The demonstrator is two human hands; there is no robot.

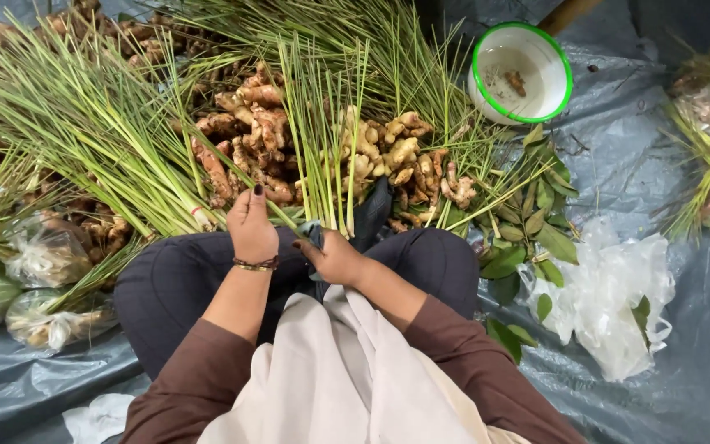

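Lemongrass stalks (pixel 322 140) hide the right hand (pixel 334 259) fingers gripping their base.

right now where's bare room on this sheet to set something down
Bare grey plastic sheet lies between the green-rimmed white bowl and the crumpled clear plastic bags, and further right of the bags. Crowded: lemongrass stalks and ginger roots fill everything ahead of both hands.

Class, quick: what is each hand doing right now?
Left hand: closed around lemongrass stalks.
Right hand: closed at the base of a lemongrass bundle, holding it upright.
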